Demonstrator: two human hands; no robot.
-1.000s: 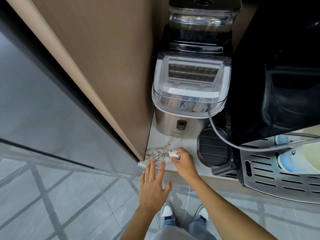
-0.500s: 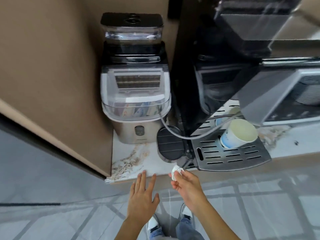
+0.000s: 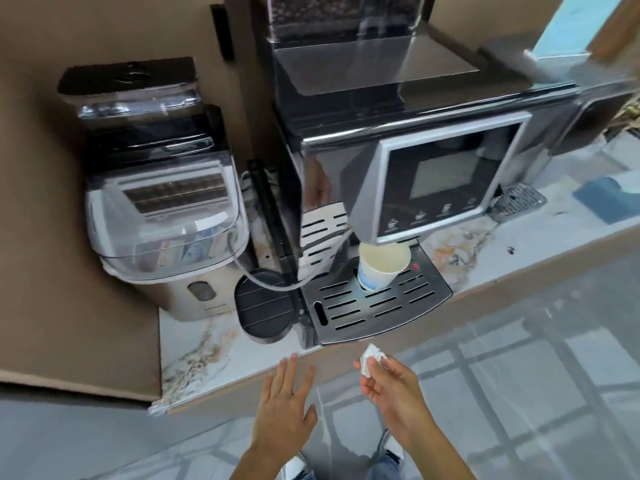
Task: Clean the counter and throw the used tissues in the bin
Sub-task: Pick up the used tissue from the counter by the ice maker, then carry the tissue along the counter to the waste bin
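Right hand [image 3: 391, 386] pinches crumpled tissue [image 3: 371, 355] — left hand [image 3: 284, 403] spread flat, empty; bin unseen.

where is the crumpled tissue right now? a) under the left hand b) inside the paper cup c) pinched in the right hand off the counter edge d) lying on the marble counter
c: the crumpled tissue sits in the right hand fingertips, in front of the counter edge.

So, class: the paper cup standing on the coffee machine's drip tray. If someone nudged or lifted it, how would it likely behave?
The paper cup looks thin-walled, so it would probably feel light and dent under a firm squeeze. It stands narrow end down on the slotted drip tray, so a sideways nudge could tip it. Whether it holds liquid cannot be told; if so, it may spill.
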